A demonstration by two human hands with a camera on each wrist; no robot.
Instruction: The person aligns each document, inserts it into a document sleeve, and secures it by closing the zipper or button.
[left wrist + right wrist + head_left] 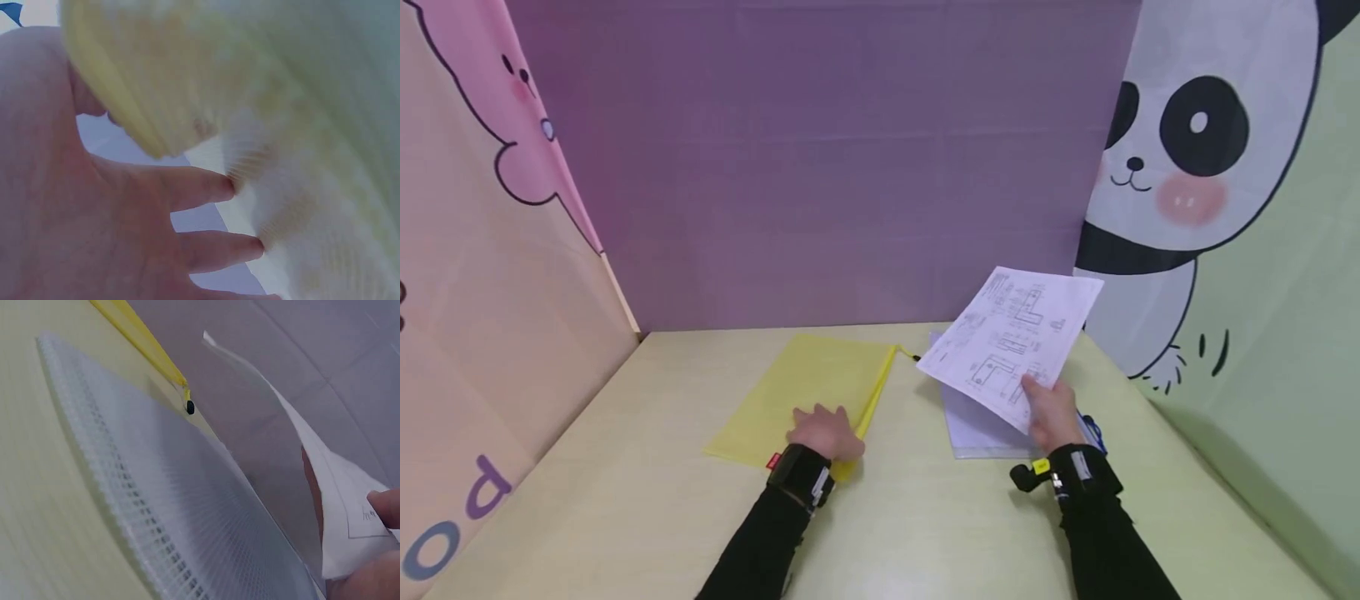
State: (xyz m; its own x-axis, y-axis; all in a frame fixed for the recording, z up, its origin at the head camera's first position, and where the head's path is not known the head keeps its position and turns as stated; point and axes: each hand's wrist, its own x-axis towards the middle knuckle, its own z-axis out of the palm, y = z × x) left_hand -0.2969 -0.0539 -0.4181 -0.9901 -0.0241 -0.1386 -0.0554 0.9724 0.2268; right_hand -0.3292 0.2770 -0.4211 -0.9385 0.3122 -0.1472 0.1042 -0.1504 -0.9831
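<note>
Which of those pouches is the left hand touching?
The yellow pouch with the red tag, under the left hand. The other, a whitish mesh pouch, is partly hidden by the printed sheet in the right hand.

The back is closed off by a purple sheet (820,167), which is faintly crossed by creases. On the left, a peach-coloured panel (490,308) is printed with a pink cartoon figure (478,92), outlined in black, and with letters (411,555) in blue and purple. On the right, a cartoon panda (1195,179) is shown on a pale green panel (1285,333). Between them a pale table (625,500) is set, evenly lit, with soft shadows cast on it.
</note>
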